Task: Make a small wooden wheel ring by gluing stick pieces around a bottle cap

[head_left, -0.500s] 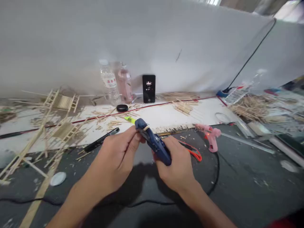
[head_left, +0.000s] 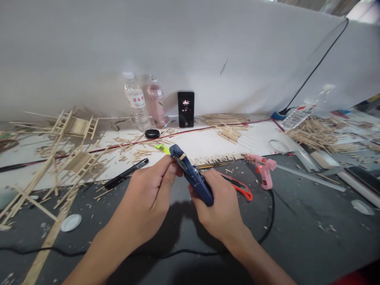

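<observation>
My right hand (head_left: 218,202) is wrapped around the handles of dark blue hand shears (head_left: 196,180), held above the dark mat with the head tilted up to the left. A short pale bit of wooden stick (head_left: 182,156) shows at the shears' head. My left hand (head_left: 150,194) is closed in a pinch right beside that head, on what appears to be the same stick, mostly hidden by the fingers. Behind the head lies a yellow-green highlighter (head_left: 162,149). An orange utility knife (head_left: 240,188) lies just past my right hand.
Small stick-built frames (head_left: 78,162) stand at the left. A pink glue gun (head_left: 264,170) with a black cord (head_left: 178,252) lies at the right. A black pen (head_left: 127,174), two bottles (head_left: 156,103), a phone (head_left: 186,109) and stick piles (head_left: 311,132) are around.
The view has shifted slightly and is sharper now. Both hands keep their grip, and the shears are in nearly the same position.
</observation>
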{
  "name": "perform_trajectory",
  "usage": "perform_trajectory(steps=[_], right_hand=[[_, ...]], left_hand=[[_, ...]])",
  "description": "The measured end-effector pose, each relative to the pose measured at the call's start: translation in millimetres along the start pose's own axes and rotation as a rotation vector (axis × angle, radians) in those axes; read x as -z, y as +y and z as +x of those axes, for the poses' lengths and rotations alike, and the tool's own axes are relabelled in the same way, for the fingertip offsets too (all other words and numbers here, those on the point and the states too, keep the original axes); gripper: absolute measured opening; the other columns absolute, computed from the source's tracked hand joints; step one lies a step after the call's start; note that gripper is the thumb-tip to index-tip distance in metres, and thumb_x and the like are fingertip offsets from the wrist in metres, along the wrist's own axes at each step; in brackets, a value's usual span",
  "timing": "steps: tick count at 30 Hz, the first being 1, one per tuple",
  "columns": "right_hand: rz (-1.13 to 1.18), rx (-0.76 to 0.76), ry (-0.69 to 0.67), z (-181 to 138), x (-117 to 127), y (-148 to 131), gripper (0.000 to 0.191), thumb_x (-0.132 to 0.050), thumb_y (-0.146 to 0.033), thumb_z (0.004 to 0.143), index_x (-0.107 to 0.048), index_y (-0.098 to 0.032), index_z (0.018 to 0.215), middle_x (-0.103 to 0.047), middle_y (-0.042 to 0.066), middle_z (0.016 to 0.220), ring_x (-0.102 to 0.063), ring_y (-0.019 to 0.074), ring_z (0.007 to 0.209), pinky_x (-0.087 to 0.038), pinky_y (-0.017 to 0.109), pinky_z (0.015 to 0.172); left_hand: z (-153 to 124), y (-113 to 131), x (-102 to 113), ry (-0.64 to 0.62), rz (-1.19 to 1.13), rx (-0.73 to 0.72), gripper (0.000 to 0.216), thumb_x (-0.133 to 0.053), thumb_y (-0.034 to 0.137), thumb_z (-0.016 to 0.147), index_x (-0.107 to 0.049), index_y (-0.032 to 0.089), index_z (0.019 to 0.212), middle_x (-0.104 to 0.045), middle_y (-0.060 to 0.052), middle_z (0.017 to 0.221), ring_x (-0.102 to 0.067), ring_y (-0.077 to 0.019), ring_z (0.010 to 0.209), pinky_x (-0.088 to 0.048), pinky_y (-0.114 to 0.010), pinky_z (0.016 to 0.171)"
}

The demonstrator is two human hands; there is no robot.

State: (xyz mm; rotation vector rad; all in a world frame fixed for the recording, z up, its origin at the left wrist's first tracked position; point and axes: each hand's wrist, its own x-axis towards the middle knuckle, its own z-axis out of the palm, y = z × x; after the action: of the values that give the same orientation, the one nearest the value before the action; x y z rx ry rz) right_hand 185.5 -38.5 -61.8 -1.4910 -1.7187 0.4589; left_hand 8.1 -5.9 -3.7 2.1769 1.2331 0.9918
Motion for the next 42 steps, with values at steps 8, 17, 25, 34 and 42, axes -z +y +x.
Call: perform_trajectory(steps=[8, 17, 25, 34, 42], right_hand=[[0.017, -0.009, -0.004, -0.2, 0.7, 0.1, 0.004, -0.061, -0.022, 0.083, -0.058, -0.023, 0.086, -0.064, 0.004, 0.086, -0.060, 0.0238, 0.081, -0.041, 0.036, 0.073], [-0.003, 0.008, 0.004, 0.7, 1.9, 1.8, 0.006, -0.062, -0.021, 0.082, -0.058, -0.023, 0.087, -0.064, 0.004, 0.087, -0.060, 0.0240, 0.081, -0.042, 0.036, 0.074], [-0.027, 0.016, 0.000, 2.1, 2.1, 3.1, 0.006, -0.061, -0.021, 0.080, -0.058, -0.022, 0.085, -0.064, 0.003, 0.085, -0.059, 0.0231, 0.079, -0.040, 0.035, 0.072], [-0.102, -0.054, 0.010, 5.6, 2.7, 8.7, 0.015, -0.058, -0.017, 0.070, -0.046, -0.025, 0.070, -0.057, -0.001, 0.071, -0.051, 0.0184, 0.065, -0.032, 0.031, 0.062], [-0.158, -0.097, -0.019, 11.0, 0.7, 12.8, 0.011, -0.058, -0.021, 0.075, -0.050, -0.025, 0.071, -0.061, 0.000, 0.072, -0.056, 0.0201, 0.067, -0.032, 0.032, 0.062]], left_hand=[[1.7, -0.8, -5.6, 0.014, 0.020, 0.016, 0.032, -0.040, 0.032, 0.109, -0.045, 0.025, 0.078, -0.042, 0.008, 0.058, -0.038, -0.0128, 0.048, -0.031, -0.028, 0.051], [-0.1, -2.8, -4.9, 0.013, 0.066, -0.009, 0.026, -0.040, 0.029, 0.109, -0.048, 0.025, 0.084, -0.045, 0.008, 0.059, -0.041, -0.0127, 0.047, -0.033, -0.026, 0.050], [-0.8, -2.7, -8.6, 0.041, 0.085, -0.011, 0.025, -0.041, 0.026, 0.108, -0.047, 0.025, 0.084, -0.045, 0.008, 0.059, -0.040, -0.0120, 0.047, -0.032, -0.025, 0.049], [1.2, -2.3, -14.2, 0.039, 0.115, 0.004, 0.024, -0.041, 0.025, 0.106, -0.050, 0.024, 0.084, -0.045, 0.008, 0.058, -0.043, -0.0131, 0.048, -0.035, -0.025, 0.052], [1.8, -10.6, -3.3, 0.003, 0.130, 0.023, 0.050, -0.052, 0.025, 0.103, -0.036, 0.029, 0.150, -0.075, 0.001, 0.095, -0.070, -0.0139, 0.066, -0.048, -0.023, 0.065]])
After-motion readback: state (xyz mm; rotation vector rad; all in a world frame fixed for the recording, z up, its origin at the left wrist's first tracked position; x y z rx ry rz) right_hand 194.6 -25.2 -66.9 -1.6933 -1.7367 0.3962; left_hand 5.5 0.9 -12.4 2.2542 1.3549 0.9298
